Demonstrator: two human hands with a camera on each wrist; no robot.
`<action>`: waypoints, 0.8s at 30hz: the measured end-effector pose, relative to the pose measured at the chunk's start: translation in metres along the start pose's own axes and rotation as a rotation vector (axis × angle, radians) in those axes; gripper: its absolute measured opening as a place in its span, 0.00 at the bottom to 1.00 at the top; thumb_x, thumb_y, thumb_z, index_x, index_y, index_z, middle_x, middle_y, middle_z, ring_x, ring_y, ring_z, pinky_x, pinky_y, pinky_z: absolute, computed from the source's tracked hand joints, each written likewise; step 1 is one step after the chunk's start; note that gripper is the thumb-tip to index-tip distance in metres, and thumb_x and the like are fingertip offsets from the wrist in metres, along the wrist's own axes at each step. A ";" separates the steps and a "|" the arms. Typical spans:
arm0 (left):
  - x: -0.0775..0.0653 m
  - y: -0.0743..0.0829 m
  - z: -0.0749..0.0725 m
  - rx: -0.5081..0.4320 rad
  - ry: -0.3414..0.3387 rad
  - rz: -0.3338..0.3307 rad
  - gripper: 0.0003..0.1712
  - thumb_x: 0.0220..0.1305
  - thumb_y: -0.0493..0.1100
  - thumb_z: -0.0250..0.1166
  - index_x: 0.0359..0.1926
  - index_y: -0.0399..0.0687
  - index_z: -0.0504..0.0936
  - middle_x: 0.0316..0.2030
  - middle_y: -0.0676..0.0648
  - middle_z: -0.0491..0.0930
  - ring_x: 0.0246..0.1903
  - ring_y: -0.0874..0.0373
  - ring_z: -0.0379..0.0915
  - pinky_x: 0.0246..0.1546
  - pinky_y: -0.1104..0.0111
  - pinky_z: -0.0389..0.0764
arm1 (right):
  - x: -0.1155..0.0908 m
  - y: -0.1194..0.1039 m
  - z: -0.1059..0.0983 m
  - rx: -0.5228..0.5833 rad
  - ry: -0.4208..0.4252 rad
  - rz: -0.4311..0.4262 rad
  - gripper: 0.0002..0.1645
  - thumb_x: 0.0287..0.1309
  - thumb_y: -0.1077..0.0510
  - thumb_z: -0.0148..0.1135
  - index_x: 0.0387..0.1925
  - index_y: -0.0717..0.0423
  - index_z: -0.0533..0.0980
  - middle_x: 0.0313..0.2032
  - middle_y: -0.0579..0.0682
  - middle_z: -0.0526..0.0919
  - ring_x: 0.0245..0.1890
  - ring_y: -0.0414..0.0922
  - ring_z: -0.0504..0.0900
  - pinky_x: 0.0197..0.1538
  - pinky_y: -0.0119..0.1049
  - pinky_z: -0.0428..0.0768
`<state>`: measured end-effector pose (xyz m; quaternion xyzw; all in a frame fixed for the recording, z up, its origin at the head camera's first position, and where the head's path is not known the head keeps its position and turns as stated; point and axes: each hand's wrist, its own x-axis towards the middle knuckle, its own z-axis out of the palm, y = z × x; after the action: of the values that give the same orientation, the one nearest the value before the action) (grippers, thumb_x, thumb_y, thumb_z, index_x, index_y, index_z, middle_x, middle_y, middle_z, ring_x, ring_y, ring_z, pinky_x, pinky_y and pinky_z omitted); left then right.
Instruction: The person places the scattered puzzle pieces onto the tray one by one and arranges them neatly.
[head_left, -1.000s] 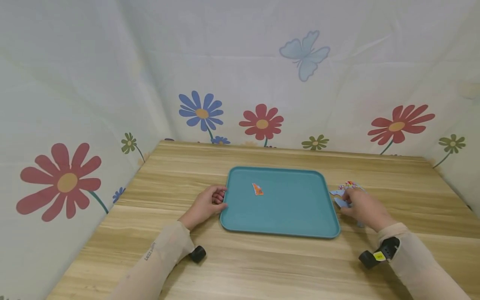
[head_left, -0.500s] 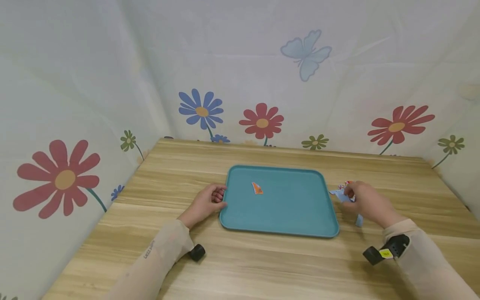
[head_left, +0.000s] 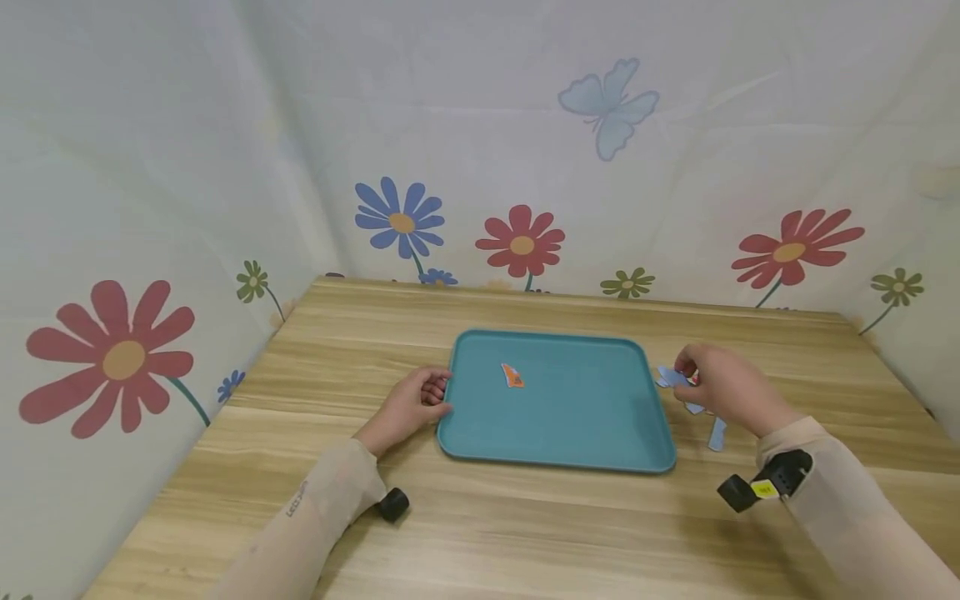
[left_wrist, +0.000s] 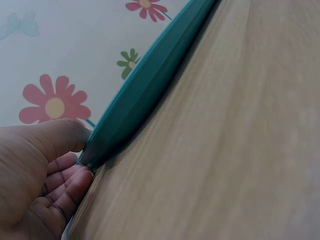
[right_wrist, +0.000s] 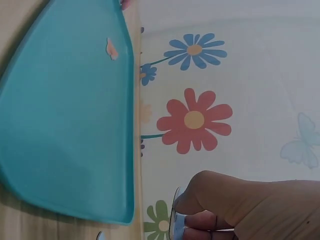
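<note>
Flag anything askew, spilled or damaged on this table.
Nothing looks spilled or damaged. Only mild oddity: an orange piece sits alone on the teal tray, while pale-blue pieces lie untidily on the table beyond its right edge.

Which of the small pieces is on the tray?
The orange piece, alone on the tray; the light-blue pieces are off it, to its right, in or near the right hand.
</note>
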<state>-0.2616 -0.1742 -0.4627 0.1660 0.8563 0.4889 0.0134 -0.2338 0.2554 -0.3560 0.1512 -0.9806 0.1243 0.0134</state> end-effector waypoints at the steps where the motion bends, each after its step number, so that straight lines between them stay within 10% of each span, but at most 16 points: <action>1: 0.000 0.000 0.000 0.002 -0.001 0.001 0.29 0.56 0.31 0.68 0.58 0.31 0.71 0.43 0.39 0.76 0.39 0.56 0.73 0.39 0.75 0.77 | 0.001 -0.001 -0.001 -0.001 0.001 -0.003 0.17 0.51 0.58 0.67 0.40 0.65 0.77 0.33 0.55 0.81 0.27 0.43 0.76 0.31 0.38 0.79; 24: -0.002 0.005 -0.001 0.000 -0.007 -0.007 0.29 0.56 0.31 0.67 0.59 0.31 0.71 0.43 0.39 0.76 0.39 0.56 0.73 0.39 0.75 0.77 | 0.035 -0.027 0.008 -0.017 0.035 -0.087 0.14 0.49 0.56 0.68 0.35 0.62 0.79 0.31 0.52 0.83 0.30 0.44 0.78 0.37 0.42 0.79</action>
<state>-0.2584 -0.1736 -0.4582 0.1647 0.8568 0.4883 0.0181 -0.2594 0.2186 -0.3548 0.1911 -0.9737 0.1181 0.0372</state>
